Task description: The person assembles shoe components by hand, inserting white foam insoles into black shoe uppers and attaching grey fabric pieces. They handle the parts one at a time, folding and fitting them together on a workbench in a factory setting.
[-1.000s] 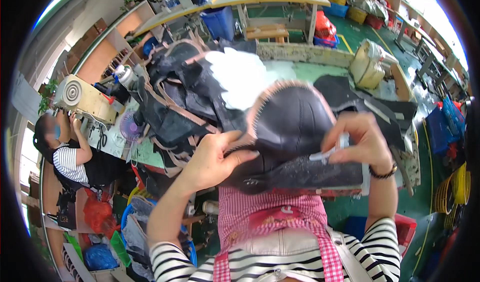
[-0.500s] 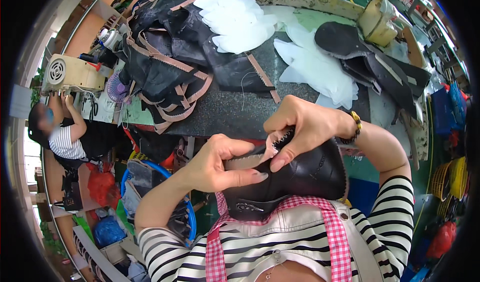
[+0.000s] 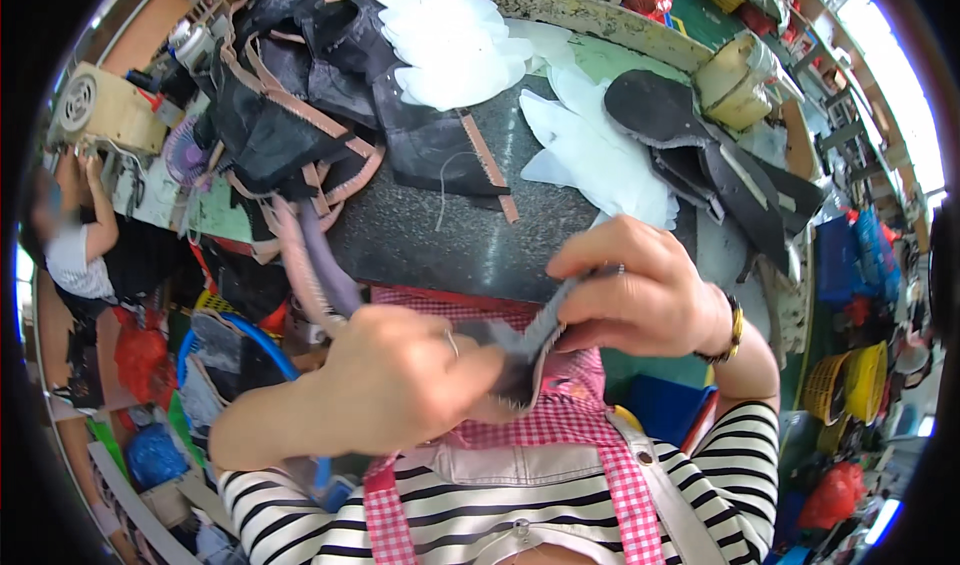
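Observation:
A black leather shoe upper with a notched, toothed edge is held between my two hands in front of the checked pink apron. My right hand pinches its grey inner edge between thumb and fingers. My left hand, somewhat blurred and with a ring on one finger, is closed on the near left side of the piece; its fingertips are partly hidden. Beyond that hand, a blurred pinkish and purple-grey flap of leather sticks up, apparently part of the same upper.
Black leather pieces with pinkish edging are heaped at the table's far left. White leaf-shaped sheets and dark sole-shaped pieces lie farther back. A blue-rimmed basket stands at my left; another person sits farther left.
The upper has been turned over and folded, so its grey inside now shows instead of the glossy outside. My left hand has moved down and nearer; my right hand has shifted slightly right and nearer.

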{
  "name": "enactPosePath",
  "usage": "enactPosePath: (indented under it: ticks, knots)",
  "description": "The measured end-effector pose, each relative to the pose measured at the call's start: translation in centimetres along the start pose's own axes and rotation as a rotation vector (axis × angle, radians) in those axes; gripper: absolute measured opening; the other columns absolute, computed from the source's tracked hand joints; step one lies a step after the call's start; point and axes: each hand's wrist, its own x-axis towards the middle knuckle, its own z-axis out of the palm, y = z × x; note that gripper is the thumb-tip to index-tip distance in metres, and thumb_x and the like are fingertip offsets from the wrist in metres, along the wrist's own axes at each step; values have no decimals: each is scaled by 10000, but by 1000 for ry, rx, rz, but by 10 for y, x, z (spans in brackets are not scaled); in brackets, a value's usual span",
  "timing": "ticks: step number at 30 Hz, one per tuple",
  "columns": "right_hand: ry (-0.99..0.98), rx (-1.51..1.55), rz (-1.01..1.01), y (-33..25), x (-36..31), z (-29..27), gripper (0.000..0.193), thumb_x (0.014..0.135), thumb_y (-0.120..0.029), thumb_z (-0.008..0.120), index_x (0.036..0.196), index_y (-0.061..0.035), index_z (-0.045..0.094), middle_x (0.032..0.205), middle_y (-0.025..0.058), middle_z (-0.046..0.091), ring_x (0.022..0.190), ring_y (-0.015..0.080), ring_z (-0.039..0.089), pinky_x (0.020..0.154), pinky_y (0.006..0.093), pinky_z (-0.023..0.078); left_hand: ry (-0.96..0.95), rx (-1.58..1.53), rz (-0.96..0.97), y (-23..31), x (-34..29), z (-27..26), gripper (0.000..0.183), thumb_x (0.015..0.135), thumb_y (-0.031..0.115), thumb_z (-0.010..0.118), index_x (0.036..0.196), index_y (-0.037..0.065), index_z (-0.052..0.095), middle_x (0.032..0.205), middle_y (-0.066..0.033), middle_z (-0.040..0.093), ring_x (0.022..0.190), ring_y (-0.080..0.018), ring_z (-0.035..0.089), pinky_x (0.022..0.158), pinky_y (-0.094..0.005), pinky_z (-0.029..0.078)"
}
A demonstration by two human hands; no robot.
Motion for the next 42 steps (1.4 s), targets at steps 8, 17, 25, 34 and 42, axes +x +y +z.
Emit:
enactPosePath:
  ticks: [8,17,25,34,42]
  knots:
    - [118,-177,-56,0,-44,30,305,656,-188,763,880,-29,629,805,69,567,656,198,589,541,306,495,81,243,55,18,-16,20,367,642,253,671,1006,218,696,537,59,281,449,-74,356,388,-218,274]
    - [204,-300,-170,-7,-65,57,314,540,-153,698,824,-45,619,831,73,588,728,214,574,592,325,515,85,154,61,15,-34,39,336,542,202,653,872,263,655,552,62,282,445,-80,331,374,-207,249]
    - [155,-300,-100,-4,-66,65,290,534,-171,684,781,-53,589,902,96,624,810,230,612,629,329,539,50,188,130,14,-34,45,324,537,194,654,856,246,666,558,54,253,465,-81,350,383,-209,256]
    - [9,-59,151,-4,-61,65,223,687,-124,707,844,-36,575,894,74,612,793,229,625,672,336,508,-92,208,11,11,-39,44,362,715,295,730,963,36,685,571,31,451,494,-117,432,438,-236,352]
    - [-271,98,282,-9,-52,49,176,691,-75,683,821,-9,583,1049,163,625,950,322,632,778,368,514,-182,-122,-477,-1,-36,49,398,737,282,799,1000,57,603,614,-89,624,565,-245,668,491,-350,497]
